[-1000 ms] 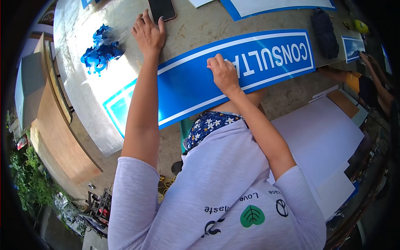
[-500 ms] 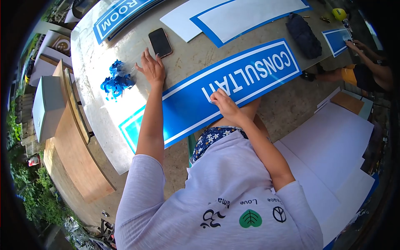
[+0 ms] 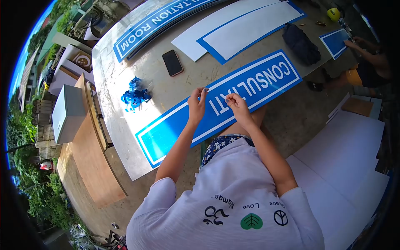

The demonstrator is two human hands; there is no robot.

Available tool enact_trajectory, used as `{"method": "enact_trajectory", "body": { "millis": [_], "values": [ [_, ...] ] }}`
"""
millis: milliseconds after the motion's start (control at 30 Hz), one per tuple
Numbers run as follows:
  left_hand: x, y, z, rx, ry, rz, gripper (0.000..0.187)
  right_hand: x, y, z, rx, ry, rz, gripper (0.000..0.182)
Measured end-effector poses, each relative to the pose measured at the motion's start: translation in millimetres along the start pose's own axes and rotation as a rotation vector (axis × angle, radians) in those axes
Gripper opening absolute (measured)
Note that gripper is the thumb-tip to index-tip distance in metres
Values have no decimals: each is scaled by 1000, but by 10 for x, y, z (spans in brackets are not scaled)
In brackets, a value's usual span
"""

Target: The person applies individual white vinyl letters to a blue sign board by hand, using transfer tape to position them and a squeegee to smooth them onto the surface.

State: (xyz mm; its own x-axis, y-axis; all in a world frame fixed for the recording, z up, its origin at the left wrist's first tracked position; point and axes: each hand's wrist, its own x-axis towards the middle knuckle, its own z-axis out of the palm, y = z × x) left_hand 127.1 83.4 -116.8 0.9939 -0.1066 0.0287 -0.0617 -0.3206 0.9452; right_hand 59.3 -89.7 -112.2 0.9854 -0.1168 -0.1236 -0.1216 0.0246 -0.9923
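A long blue sign panel (image 3: 166,135) with a white border lies across the near side of the table, its white lettering upside down from where I sit. The letters read CONSULTATI, partly behind my right hand. My left hand (image 3: 196,106) hovers over the panel near its upper border, fingers half bent and the thumb a little apart, nothing visible in it. Just right of it, my right hand (image 3: 239,109) is closed in a pinch over the last letters. Whatever its fingertips hold is too small to make out. A heap of curled blue vinyl scraps (image 3: 135,96) lies to the left.
A phone (image 3: 172,63) lies beyond the panel. Stacked CONSULTATION ROOM signs (image 3: 152,25), a white blue-edged panel (image 3: 250,31) and a dark cloth bundle (image 3: 301,43) are farther back. At right, another person's hands (image 3: 353,42) touch a small blue panel (image 3: 334,43).
My left hand has moved right, from beside the blue scraps to over the panel near my right hand. Its spread fingers have drawn in. The view has shifted, showing more of the stacked signs.
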Motion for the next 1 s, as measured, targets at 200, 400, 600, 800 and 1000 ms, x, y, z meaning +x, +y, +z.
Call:
{"method": "enact_trajectory", "body": {
  "millis": [200, 400, 600, 800, 1000],
  "values": [
    [-457, 546, 54, -40, -96, -159, 27, -169, -186, 8, -194, 8, -151, 9],
    [-530, 416, 58, -28, -66, -106, 29, -268, -168, 36, -22, -10, -66, 12],
    [-654, 436, 18, -69, -45, -244, 32, -353, -202, 52, 4, -23, -74, 12],
    [-738, 406, -58, -337, -214, -354, 23, -418, -227, 72, -11, -17, -94, 14],
    [-759, 395, -129, -319, -143, -332, 17, -429, -125, 35, 62, 0, -129, 21]
  ]
}}
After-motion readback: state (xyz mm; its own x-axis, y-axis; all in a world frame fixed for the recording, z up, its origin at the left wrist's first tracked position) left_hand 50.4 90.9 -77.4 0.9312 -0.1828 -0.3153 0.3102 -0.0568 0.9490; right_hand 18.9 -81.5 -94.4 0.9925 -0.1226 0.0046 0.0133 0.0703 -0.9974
